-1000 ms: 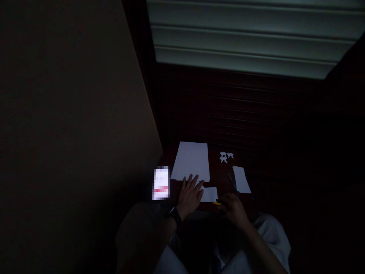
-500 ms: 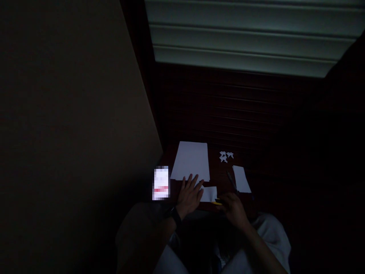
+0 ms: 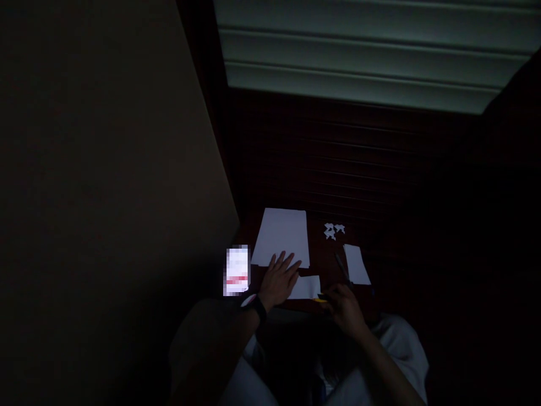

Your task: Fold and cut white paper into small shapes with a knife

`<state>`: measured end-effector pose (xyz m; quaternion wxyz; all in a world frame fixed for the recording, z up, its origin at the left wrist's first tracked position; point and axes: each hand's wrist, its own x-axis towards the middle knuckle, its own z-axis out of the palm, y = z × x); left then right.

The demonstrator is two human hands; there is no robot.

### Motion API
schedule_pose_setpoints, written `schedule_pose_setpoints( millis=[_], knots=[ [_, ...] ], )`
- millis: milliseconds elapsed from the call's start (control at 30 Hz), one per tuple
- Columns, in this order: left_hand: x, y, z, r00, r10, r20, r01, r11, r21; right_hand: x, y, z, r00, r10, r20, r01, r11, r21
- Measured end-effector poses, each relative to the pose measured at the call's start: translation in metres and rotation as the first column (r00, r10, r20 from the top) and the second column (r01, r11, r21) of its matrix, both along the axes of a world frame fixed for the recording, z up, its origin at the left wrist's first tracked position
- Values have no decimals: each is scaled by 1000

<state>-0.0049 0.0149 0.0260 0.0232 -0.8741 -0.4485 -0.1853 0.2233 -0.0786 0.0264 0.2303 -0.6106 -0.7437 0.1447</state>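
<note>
2 hands in view. Left hand [image 3: 278, 282] was spread flat, partly over 1 small white sheet [image 3: 305, 287] at the near side of the table [image 3: 323, 256]. Right hand [image 3: 347, 310] was pinching 1 yellow-and-black tool [image 3: 320, 299] at that sheet's right edge; too dark to tell type. Also there: 3 small folded papers [image 3: 330, 234], 2 paper stacks [image 3: 282, 237], 1 dark slim tool [image 3: 342, 267].
</note>
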Motion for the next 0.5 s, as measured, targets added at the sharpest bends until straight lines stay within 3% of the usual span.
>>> schedule_pose_setpoints(
  millis=[500],
  knots=[
    [1,-1,-3,1000,16,-13,-16,1000,8,-3,-13,2,999,28,30,-28,1000,11]
  ],
)
